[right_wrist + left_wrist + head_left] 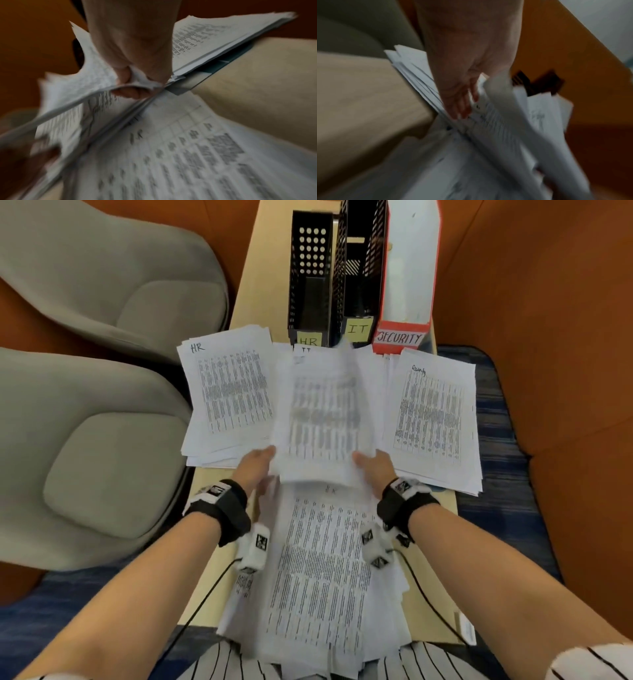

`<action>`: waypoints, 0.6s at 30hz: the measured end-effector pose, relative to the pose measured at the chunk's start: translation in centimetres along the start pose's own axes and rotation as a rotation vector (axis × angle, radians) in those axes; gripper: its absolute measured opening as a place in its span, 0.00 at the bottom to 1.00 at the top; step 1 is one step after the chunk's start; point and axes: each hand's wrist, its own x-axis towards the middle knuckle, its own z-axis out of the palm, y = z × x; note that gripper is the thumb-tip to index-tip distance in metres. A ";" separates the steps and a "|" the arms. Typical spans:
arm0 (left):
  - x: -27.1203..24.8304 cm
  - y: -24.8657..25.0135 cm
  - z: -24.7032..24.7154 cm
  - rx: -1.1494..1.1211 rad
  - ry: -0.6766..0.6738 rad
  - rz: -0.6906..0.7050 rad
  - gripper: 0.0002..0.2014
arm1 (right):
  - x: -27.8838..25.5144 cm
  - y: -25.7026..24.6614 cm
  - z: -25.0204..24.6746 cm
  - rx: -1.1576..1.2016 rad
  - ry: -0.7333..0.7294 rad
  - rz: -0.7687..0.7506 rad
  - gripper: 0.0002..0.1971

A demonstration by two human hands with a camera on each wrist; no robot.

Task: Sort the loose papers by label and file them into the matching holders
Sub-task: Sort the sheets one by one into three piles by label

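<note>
The bench [445,501] is lying almost wholly under paper. Three holders [356,285] are standing at its far end, blocking that edge; their open tops are facing up. Directly before the holders, three piles are sitting side by side: the HR pile [226,392] to the left, the security pile [435,416] to the right, and between them a sheaf [322,419] that both hands are holding up. Nearer than the holders, a loose heap [322,570] is covering the middle. Bare strips are showing only along the bench's side edges. Two grey chairs [102,440] are crowding the left side.
</note>
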 end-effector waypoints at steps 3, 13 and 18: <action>-0.7 -3.8 1.2 0.420 -0.103 -0.105 0.27 | 1.7 -3.8 -0.9 -0.109 0.137 0.009 0.31; -3.2 -7.7 3.2 0.597 -0.149 0.028 0.12 | 0.9 -8.1 -0.4 -0.823 0.259 -0.461 0.31; -4.7 -8.4 3.8 0.432 -0.471 0.108 0.13 | -3.4 -1.3 1.5 -0.783 -0.533 -0.405 0.29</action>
